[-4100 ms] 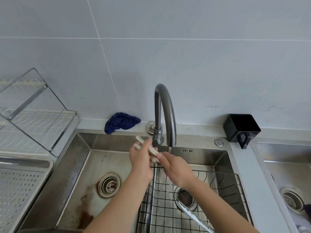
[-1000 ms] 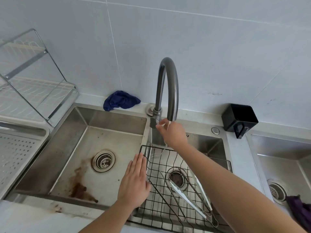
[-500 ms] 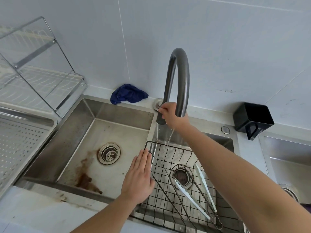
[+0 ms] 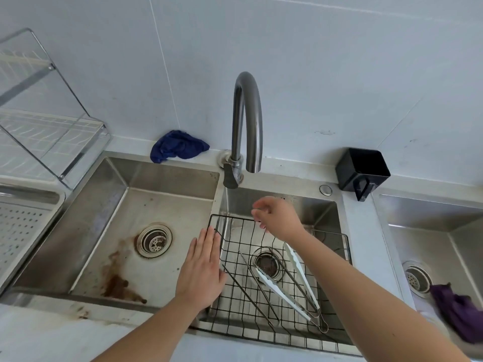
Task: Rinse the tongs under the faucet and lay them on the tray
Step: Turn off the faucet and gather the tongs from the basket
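White-tipped metal tongs (image 4: pixel 285 288) lie in the black wire basket (image 4: pixel 347 246) set in the right basin, near its drain. A thinner pair of metal tongs (image 4: pixel 248 291) lies to their left in the same basket. The curved grey faucet (image 4: pixel 247 121) stands behind, with no water visible from its spout. My left hand (image 4: pixel 202 270) rests flat, fingers together, on the divider at the basket's left rim. Over the basket's far edge hovers my right hand (image 4: pixel 279 218), below the faucet, fingers loosely curled and holding nothing.
The left basin (image 4: pixel 117 231) has a drain and a brown stain. A perforated tray (image 4: pixel 18 231) and a dish rack (image 4: pixel 47 126) stand at far left. A blue cloth (image 4: pixel 177 146) lies behind the sink, a black holder (image 4: pixel 362 169) at right, and a purple cloth (image 4: pixel 454 314) in the far-right basin.
My right hand has come off the faucet handle and dropped toward the basket. The water stream seen half a second ago has stopped. My left hand has stayed put.
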Demonstrator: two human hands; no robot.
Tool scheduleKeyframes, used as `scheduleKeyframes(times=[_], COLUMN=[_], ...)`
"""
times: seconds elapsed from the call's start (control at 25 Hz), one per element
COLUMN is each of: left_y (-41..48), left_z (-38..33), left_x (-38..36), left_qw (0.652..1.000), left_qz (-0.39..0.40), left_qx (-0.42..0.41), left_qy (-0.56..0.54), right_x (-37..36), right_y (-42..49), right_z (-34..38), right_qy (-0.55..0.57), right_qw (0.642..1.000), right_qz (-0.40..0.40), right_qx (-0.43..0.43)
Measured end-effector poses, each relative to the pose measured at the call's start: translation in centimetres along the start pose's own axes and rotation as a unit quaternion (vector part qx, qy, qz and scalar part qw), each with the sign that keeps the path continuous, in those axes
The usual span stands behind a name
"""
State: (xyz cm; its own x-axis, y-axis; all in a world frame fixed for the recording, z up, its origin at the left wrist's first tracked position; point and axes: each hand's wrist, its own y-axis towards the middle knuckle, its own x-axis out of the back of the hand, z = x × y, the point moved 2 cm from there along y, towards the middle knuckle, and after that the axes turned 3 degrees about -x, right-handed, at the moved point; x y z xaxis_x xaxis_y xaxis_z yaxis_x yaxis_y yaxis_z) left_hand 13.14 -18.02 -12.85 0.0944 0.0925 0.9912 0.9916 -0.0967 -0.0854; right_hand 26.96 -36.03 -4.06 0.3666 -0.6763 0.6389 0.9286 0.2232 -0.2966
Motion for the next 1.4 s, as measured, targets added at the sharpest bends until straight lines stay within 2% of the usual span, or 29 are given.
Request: scheduleKeyframes(times=[0.12,0.28,0.36,0.4,0.48,0.56,0.68,0.84,0.92,1.0,1.12,1.28,1.4], left_y=[-0.1,-1.2,-2.1,-2.4,-2.3,-1.7,-0.9,-0.3,-0.3,-0.2,0.1,0.4,0.4], left_z=[-0.2,-2.1,-4.1,-5.1,-6.2,-6.7,-7.2,-7.5,-7.6,-7.7,-7.4,-6.7,-6.1], left_x=[0.6,1.8,2.0,1.9,1.2,0.3,-0.7,-2.6,-3.4,-3.8,-3.7,-2.5,-1.1], left_qw=[1.0,0.993,0.997,0.995,0.954,0.904,0.857,0.76,0.739,0.735,0.749,0.806,0.832], left_qz=[0.002,-0.08,-0.025,0.021,0.108,0.146,0.14,0.126,0.114,0.103,0.092,0.055,0.024], left_qx=[-0.004,-0.089,-0.061,-0.006,0.145,0.239,0.319,0.423,0.448,0.454,0.45,0.398,0.359], left_qy=[0.02,0.013,-0.045,-0.099,-0.241,-0.323,-0.379,-0.477,-0.49,-0.493,-0.477,-0.435,-0.422], right_x=[0.0,0.6,0.5,0.1,-1.1,-2.6,-3.6,-3.3,-3.4,-3.6,-3.6,-2.2,-1.1], right_y=[-1.3,-4.0,-5.7,-6.5,-7.7,-8.8,-9.6,-9.6,-9.7,-9.7,-9.7,-9.6,-9.9], right_z=[-1.8,-6.2,-8.5,-9.4,-11.0,-12.0,-13.0,-14.0,-14.6,-15.0,-14.9,-14.0,-13.2], right_qy=[0.003,-0.049,-0.111,-0.15,-0.226,-0.304,-0.373,-0.393,-0.407,-0.42,-0.417,-0.384,-0.366], right_qw=[1.0,0.996,0.989,0.983,0.968,0.946,0.921,0.913,0.906,0.9,0.903,0.92,0.929], right_qz=[-0.008,-0.029,-0.029,-0.025,-0.005,0.031,0.044,0.03,0.044,0.053,0.045,-0.002,-0.016], right_qx=[-0.015,-0.069,-0.094,-0.102,-0.112,-0.114,-0.107,-0.108,-0.109,-0.104,-0.093,-0.079,-0.06])
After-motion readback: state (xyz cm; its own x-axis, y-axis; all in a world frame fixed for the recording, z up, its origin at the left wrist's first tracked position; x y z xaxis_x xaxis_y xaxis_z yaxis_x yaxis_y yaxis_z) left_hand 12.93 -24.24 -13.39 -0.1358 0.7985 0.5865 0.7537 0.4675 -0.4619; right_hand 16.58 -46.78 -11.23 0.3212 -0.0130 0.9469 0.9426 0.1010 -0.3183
